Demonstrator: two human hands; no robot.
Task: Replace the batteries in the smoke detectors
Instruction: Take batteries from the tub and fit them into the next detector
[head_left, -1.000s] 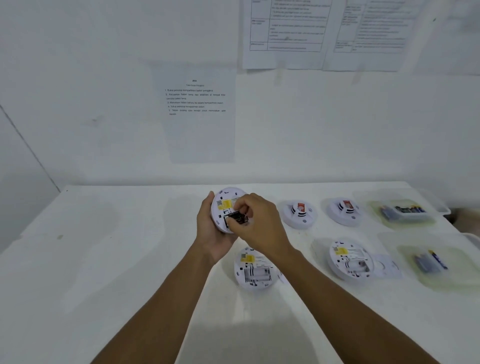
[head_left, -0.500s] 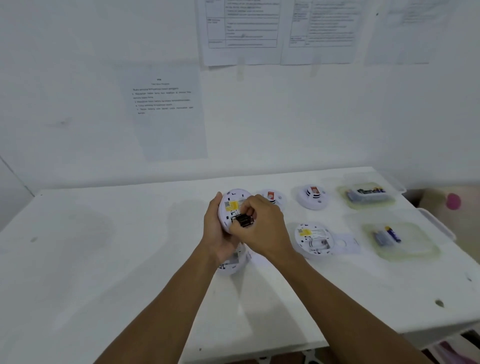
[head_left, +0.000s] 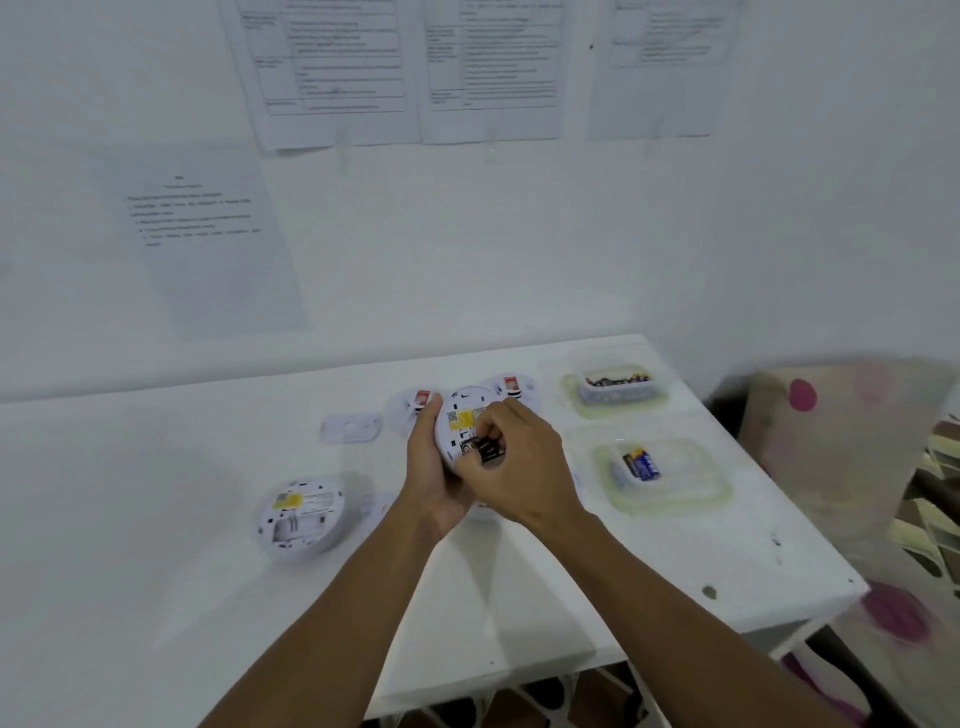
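Observation:
My left hand (head_left: 431, 467) grips a white round smoke detector (head_left: 460, 415) above the table, its back with a yellow label turned to me. My right hand (head_left: 519, 462) pinches dark batteries (head_left: 480, 448) at the detector's battery bay. Another opened detector (head_left: 301, 517) lies on its face at the left, its bay showing. Two detectors with red parts (head_left: 420, 402) (head_left: 511, 385) stand behind my hands, partly hidden.
A loose white cover plate (head_left: 350, 427) lies on the white table (head_left: 156, 519). Two clear tubs sit at the right: the far one (head_left: 615, 387) holds several batteries, the near one (head_left: 670, 475) a few blue ones. The table's right edge and corner are close; printed sheets hang on the wall.
The view has swung left and closer to the right table edge. My hands stay on the same detector, the right one still pinching the batteries at the bay.

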